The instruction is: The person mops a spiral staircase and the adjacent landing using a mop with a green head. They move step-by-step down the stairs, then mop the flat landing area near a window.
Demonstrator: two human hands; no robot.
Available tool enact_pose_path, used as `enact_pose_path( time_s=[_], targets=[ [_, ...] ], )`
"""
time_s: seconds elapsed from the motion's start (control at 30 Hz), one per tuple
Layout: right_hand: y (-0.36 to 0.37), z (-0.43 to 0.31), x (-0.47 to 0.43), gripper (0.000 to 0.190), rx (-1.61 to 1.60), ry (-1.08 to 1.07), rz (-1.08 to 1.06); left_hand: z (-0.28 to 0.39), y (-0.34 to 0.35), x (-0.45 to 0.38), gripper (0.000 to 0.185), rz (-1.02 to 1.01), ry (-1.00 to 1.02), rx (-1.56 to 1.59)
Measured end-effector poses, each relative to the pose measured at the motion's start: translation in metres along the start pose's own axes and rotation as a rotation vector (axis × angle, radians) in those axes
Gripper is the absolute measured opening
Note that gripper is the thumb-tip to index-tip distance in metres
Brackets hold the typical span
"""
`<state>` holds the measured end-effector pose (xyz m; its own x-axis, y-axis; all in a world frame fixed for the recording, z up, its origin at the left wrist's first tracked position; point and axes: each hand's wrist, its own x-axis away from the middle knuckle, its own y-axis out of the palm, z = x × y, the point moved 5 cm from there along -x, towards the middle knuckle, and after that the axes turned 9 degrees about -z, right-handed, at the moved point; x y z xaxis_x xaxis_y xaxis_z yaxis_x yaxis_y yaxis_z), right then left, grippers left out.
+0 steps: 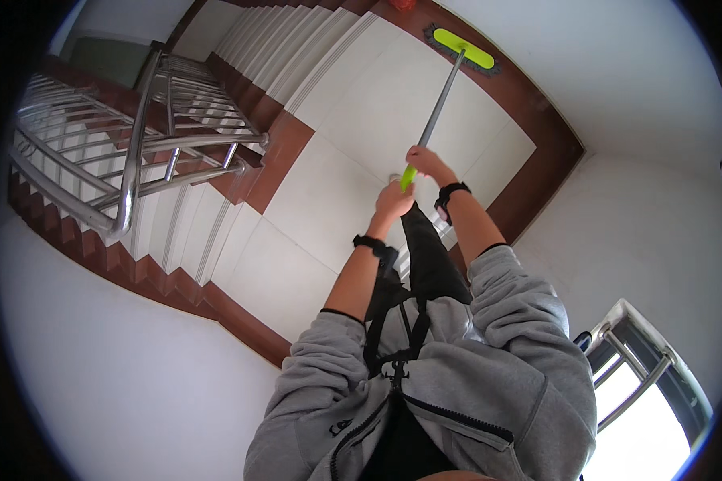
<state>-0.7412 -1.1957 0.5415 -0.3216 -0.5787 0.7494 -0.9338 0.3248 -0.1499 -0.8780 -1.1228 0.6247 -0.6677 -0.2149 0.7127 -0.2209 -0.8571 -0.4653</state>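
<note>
Both my hands are on the pole of a flat mop. My left hand (395, 198) is closed around the green grip at the pole's near end. Just beyond it, my right hand (427, 161) wraps the pole where the green grip meets the grey metal tube (439, 105). The mop's green oval head (464, 48), with a grey fringed pad (431, 37) under it, lies flat on the brown tile border (520, 111) beside the wall at the far side of the landing.
Pale floor tiles (361, 120) cover the landing. Stairs (277, 54) and metal railings (135, 144) stand at the left. A red object (403, 4) is at the top edge. White walls (632, 216) and a barred window (638, 385) are on the right.
</note>
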Motion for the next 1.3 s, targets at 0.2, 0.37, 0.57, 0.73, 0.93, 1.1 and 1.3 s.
enact_pose_path(
  time_s=[0.2,0.37,0.57,0.73,0.93,1.1,1.3],
  targets=[
    [0.218,-0.015,0.050,0.033,-0.063,-0.032,-0.370,-0.165,-0.012,0.156,0.050,0.056,-0.099,0.018],
    [0.391,-0.059,0.171,0.051,0.594,-0.061,-0.583,-0.297,0.025,0.354,0.046,0.130,-0.324,0.051],
    [0.581,-0.044,0.314,0.058,0.894,-0.170,-1.124,-0.341,0.103,0.609,0.042,0.324,-0.565,0.093],
    [0.661,-0.049,0.401,0.060,1.117,-0.129,-1.337,-0.339,0.134,0.724,0.031,0.493,-0.710,0.244],
    [0.650,-0.020,0.362,0.057,1.116,-0.103,-1.293,-0.365,0.179,0.677,0.038,0.524,-0.717,0.321],
    [0.600,-0.051,0.287,0.048,0.999,-0.157,-1.158,-0.374,0.134,0.589,0.042,0.525,-0.542,0.262],
    [0.481,-0.091,0.128,0.029,1.125,-0.388,-0.763,-0.362,0.050,0.384,0.045,0.482,-0.410,0.145]
  ],
)
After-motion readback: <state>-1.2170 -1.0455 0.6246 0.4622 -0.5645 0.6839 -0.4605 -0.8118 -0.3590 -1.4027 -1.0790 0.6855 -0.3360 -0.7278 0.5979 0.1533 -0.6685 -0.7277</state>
